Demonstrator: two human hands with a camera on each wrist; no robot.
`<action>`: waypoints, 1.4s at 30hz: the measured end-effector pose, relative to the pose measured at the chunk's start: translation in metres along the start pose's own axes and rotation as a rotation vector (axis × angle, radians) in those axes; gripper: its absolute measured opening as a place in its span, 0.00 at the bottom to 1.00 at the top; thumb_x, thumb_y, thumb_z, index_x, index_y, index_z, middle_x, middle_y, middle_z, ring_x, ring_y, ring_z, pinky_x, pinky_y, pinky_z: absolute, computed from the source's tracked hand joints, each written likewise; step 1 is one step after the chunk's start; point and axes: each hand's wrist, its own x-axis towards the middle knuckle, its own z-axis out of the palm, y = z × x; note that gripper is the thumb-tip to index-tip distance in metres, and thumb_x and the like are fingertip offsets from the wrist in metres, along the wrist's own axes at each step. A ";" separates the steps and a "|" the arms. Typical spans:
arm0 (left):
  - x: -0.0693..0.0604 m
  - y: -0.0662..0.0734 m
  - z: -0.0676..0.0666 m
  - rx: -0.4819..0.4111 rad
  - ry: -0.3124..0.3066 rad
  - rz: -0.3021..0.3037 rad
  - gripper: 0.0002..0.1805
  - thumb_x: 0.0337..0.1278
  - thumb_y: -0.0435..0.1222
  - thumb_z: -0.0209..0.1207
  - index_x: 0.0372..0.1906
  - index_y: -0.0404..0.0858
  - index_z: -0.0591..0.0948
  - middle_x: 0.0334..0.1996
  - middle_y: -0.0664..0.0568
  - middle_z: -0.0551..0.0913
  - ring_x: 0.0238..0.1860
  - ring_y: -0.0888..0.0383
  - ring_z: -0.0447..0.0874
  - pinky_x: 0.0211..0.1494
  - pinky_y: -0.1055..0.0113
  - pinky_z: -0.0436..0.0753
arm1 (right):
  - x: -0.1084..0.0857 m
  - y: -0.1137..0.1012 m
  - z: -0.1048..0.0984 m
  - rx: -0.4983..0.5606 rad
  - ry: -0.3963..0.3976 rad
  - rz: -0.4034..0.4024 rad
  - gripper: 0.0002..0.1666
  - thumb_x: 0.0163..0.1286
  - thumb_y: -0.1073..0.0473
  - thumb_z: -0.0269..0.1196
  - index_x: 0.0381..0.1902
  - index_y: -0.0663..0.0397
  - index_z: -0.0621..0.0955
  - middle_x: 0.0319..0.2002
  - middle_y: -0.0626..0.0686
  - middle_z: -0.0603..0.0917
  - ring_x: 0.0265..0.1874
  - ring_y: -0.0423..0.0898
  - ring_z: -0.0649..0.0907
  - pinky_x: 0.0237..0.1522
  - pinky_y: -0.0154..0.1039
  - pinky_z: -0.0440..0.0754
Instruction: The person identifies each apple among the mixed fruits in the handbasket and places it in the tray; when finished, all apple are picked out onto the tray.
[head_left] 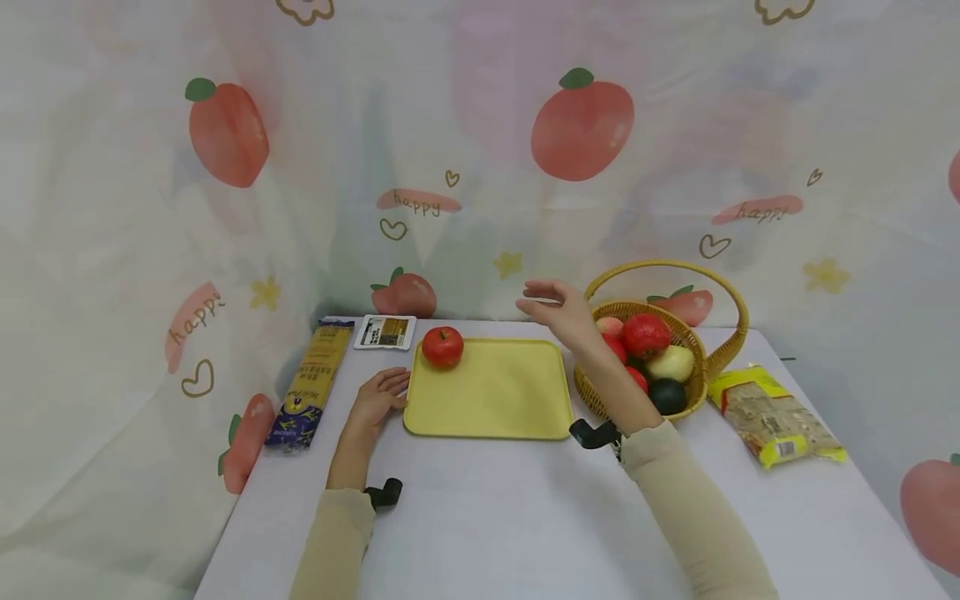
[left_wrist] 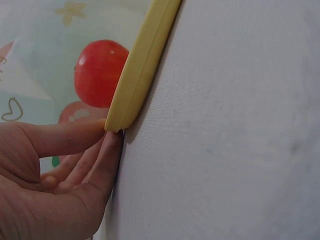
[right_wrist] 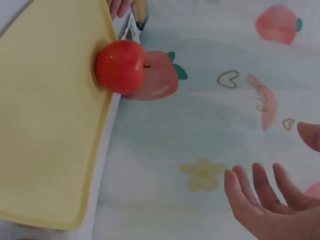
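A yellow tray point(head_left: 491, 400) lies flat on the white table, with a red apple point(head_left: 442, 347) in its far left corner. At the tray's left edge, my left hand point(head_left: 377, 400) pinches the rim. In the left wrist view the thumb point(left_wrist: 75, 139) touches the rim from above and the fingers lie at its underside. My right hand point(head_left: 562, 315) is raised over the tray's far right side, left of the basket. Its fingers point(right_wrist: 265, 192) are loosely bent and apart from the thumb, with nothing between them.
A wicker basket point(head_left: 720, 357) of red, pale and dark green produce stands right of the tray. Beyond it lies a yellow-ended clear food bag point(head_left: 780, 414). A long yellow-and-blue pasta packet point(head_left: 313, 383) and a small white labelled pack point(head_left: 386, 332) lie left. Printed fabric walls border the table.
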 end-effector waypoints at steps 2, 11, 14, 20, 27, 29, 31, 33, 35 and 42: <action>0.000 -0.001 0.000 0.003 0.001 0.000 0.41 0.51 0.07 0.52 0.73 0.27 0.69 0.71 0.32 0.73 0.73 0.41 0.71 0.73 0.51 0.74 | -0.003 -0.002 -0.012 -0.007 0.009 -0.002 0.32 0.74 0.52 0.68 0.71 0.57 0.75 0.66 0.61 0.79 0.63 0.56 0.82 0.64 0.49 0.82; 0.000 -0.002 -0.002 -0.004 0.001 0.001 0.40 0.51 0.07 0.51 0.74 0.27 0.68 0.72 0.32 0.72 0.74 0.41 0.71 0.75 0.50 0.73 | -0.015 -0.004 -0.058 0.032 0.083 -0.005 0.32 0.75 0.47 0.66 0.67 0.63 0.78 0.55 0.52 0.86 0.52 0.40 0.87 0.59 0.42 0.84; 0.001 -0.002 -0.002 -0.002 -0.004 -0.001 0.40 0.52 0.07 0.51 0.74 0.26 0.68 0.72 0.31 0.72 0.74 0.41 0.70 0.75 0.50 0.73 | -0.020 -0.002 -0.072 0.034 0.098 0.001 0.34 0.75 0.47 0.66 0.68 0.65 0.77 0.52 0.49 0.87 0.52 0.40 0.87 0.53 0.33 0.86; 0.001 -0.002 -0.002 -0.001 -0.008 -0.004 0.40 0.52 0.07 0.51 0.74 0.26 0.67 0.72 0.31 0.71 0.74 0.41 0.70 0.75 0.50 0.72 | -0.025 0.004 -0.101 0.060 0.133 0.062 0.33 0.74 0.48 0.67 0.67 0.64 0.77 0.50 0.45 0.88 0.51 0.38 0.86 0.50 0.31 0.87; 0.000 -0.001 -0.002 -0.014 0.002 -0.002 0.40 0.51 0.07 0.52 0.74 0.26 0.68 0.72 0.31 0.72 0.74 0.41 0.71 0.74 0.51 0.73 | -0.027 0.019 -0.131 0.125 0.119 0.120 0.29 0.76 0.50 0.65 0.67 0.60 0.75 0.46 0.38 0.89 0.47 0.33 0.87 0.48 0.30 0.87; 0.000 -0.001 -0.001 -0.010 0.004 -0.004 0.40 0.51 0.07 0.52 0.74 0.26 0.68 0.71 0.31 0.72 0.74 0.41 0.71 0.74 0.52 0.74 | -0.029 0.023 -0.139 0.143 0.125 0.149 0.29 0.77 0.49 0.64 0.68 0.59 0.74 0.45 0.37 0.89 0.47 0.33 0.87 0.48 0.30 0.87; 0.000 0.000 -0.001 -0.008 0.008 -0.009 0.40 0.51 0.07 0.52 0.73 0.26 0.68 0.71 0.32 0.72 0.74 0.41 0.71 0.74 0.52 0.74 | -0.030 0.027 -0.145 0.138 0.143 0.174 0.32 0.77 0.48 0.64 0.69 0.60 0.73 0.44 0.37 0.89 0.46 0.33 0.87 0.50 0.31 0.87; 0.000 0.000 -0.001 -0.011 0.011 -0.014 0.40 0.51 0.08 0.52 0.73 0.27 0.69 0.71 0.33 0.73 0.74 0.42 0.71 0.74 0.52 0.74 | -0.031 0.031 -0.151 0.132 0.158 0.189 0.34 0.76 0.47 0.64 0.71 0.61 0.72 0.43 0.35 0.89 0.46 0.33 0.87 0.51 0.32 0.87; -0.001 0.000 -0.001 -0.015 0.005 -0.013 0.40 0.52 0.08 0.52 0.74 0.27 0.68 0.72 0.32 0.72 0.74 0.42 0.71 0.74 0.52 0.74 | -0.033 0.034 -0.157 0.128 0.173 0.195 0.34 0.76 0.47 0.64 0.71 0.62 0.72 0.43 0.35 0.88 0.45 0.32 0.88 0.50 0.31 0.87; -0.003 0.002 0.000 -0.015 0.002 -0.016 0.40 0.52 0.08 0.52 0.74 0.27 0.68 0.72 0.33 0.72 0.74 0.42 0.71 0.74 0.52 0.73 | -0.041 0.034 -0.167 0.219 0.232 0.218 0.34 0.75 0.53 0.66 0.71 0.67 0.71 0.49 0.42 0.82 0.42 0.30 0.87 0.43 0.26 0.86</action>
